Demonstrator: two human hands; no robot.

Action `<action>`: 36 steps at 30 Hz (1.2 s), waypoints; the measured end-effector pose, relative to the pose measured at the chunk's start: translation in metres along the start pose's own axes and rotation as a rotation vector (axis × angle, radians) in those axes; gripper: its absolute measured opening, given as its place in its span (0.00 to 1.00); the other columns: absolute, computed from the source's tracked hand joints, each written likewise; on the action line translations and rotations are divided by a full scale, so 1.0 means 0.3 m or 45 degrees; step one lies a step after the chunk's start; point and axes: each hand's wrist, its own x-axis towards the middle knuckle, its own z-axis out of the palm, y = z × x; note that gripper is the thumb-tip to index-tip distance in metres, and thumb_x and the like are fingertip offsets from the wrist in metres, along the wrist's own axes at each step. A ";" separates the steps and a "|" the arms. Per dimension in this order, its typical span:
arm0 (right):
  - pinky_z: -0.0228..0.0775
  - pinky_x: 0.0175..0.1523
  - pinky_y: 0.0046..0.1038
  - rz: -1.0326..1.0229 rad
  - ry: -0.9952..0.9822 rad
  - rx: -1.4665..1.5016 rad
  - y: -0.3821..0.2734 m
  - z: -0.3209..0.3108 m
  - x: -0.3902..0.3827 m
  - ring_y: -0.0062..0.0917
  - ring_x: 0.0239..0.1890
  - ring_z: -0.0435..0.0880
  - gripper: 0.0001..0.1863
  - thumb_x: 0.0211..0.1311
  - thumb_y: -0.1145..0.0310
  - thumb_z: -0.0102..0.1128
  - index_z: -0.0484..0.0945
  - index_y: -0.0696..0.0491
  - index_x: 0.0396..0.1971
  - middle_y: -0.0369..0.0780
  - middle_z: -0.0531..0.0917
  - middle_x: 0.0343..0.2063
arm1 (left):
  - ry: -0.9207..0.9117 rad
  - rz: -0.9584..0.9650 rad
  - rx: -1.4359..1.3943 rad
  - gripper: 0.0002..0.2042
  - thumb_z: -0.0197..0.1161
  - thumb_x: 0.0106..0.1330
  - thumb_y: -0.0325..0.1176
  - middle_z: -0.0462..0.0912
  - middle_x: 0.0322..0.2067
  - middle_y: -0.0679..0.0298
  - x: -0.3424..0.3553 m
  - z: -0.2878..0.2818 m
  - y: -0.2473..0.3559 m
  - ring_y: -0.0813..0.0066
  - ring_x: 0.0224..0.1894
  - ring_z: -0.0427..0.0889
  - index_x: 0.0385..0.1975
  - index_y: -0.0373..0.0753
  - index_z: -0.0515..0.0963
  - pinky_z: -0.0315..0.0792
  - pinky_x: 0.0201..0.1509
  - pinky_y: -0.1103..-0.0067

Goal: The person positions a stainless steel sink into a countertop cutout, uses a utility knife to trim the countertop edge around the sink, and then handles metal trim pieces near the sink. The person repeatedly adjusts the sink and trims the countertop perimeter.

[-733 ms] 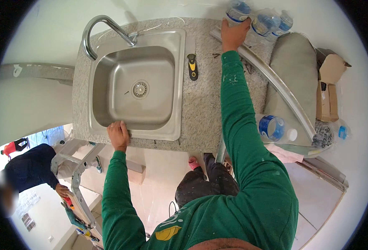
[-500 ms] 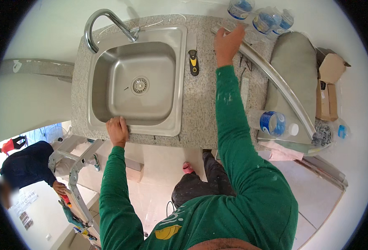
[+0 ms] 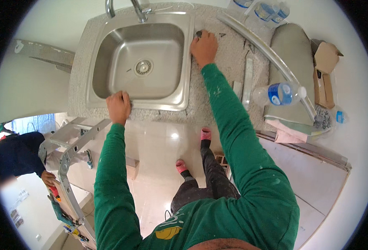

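My right hand (image 3: 204, 48) is on the counter beside the sink's right edge, its fingers closed around a black and yellow utility knife (image 3: 199, 33). Only the knife's dark end shows past the fingers. At the front edge of the stainless steel sink (image 3: 186, 62), my left hand (image 3: 119, 107) rests with its fingers curled over the rim. A small dark screw-like piece (image 3: 129, 70) lies in the basin next to the drain strainer (image 3: 143, 67). To the right of my right hand, a long metal bar (image 3: 271, 54) stretches across the speckled countertop (image 3: 221, 54).
Several plastic bottles stand at the back right; another bottle (image 3: 280, 94) lies on the counter. Flat metal pieces (image 3: 248, 81), a grey-green cushion-like piece (image 3: 292, 50) and an open cardboard box (image 3: 325, 89) are at right. At left, a person in dark clothes (image 3: 19, 156) is by a ladder (image 3: 69, 154).
My right hand has let go of the metal bar, moved left and closed on the utility knife. My left hand stays on the sink's front rim. The whole view has shifted.
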 end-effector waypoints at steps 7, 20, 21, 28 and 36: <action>0.73 0.53 0.51 -0.066 0.237 -0.020 0.034 0.059 0.012 0.49 0.47 0.81 0.16 0.64 0.61 0.63 0.84 0.54 0.46 0.50 0.84 0.44 | -0.003 -0.052 -0.081 0.22 0.50 0.76 0.44 0.84 0.28 0.46 0.002 -0.008 0.017 0.43 0.37 0.81 0.25 0.34 0.81 0.68 0.54 0.57; 0.73 0.54 0.52 -0.104 0.263 -0.089 0.091 0.089 0.003 0.50 0.45 0.82 0.15 0.65 0.60 0.60 0.85 0.54 0.45 0.50 0.84 0.42 | 0.010 -0.031 -0.058 0.22 0.51 0.77 0.44 0.84 0.28 0.47 -0.028 0.018 0.025 0.45 0.38 0.82 0.27 0.34 0.82 0.68 0.52 0.57; 0.73 0.54 0.53 -0.093 0.252 -0.084 0.080 0.093 0.002 0.50 0.46 0.82 0.16 0.66 0.60 0.60 0.85 0.54 0.45 0.50 0.84 0.42 | 0.030 -0.029 -0.047 0.22 0.51 0.77 0.44 0.84 0.28 0.47 -0.035 0.013 0.019 0.45 0.38 0.82 0.27 0.34 0.82 0.68 0.52 0.57; 0.72 0.55 0.55 -0.067 0.194 -0.030 0.074 0.104 0.016 0.51 0.49 0.81 0.18 0.67 0.58 0.58 0.85 0.54 0.47 0.52 0.84 0.45 | -0.003 -0.044 -0.062 0.23 0.49 0.78 0.45 0.86 0.30 0.46 -0.019 0.020 0.006 0.45 0.39 0.83 0.29 0.34 0.83 0.68 0.53 0.56; 0.69 0.59 0.52 0.046 0.056 0.121 -0.040 0.038 -0.009 0.53 0.51 0.78 0.17 0.67 0.68 0.54 0.81 0.60 0.50 0.54 0.81 0.47 | 0.029 -0.026 0.037 0.24 0.47 0.78 0.45 0.85 0.30 0.45 -0.019 0.003 -0.018 0.42 0.38 0.82 0.30 0.34 0.84 0.68 0.53 0.56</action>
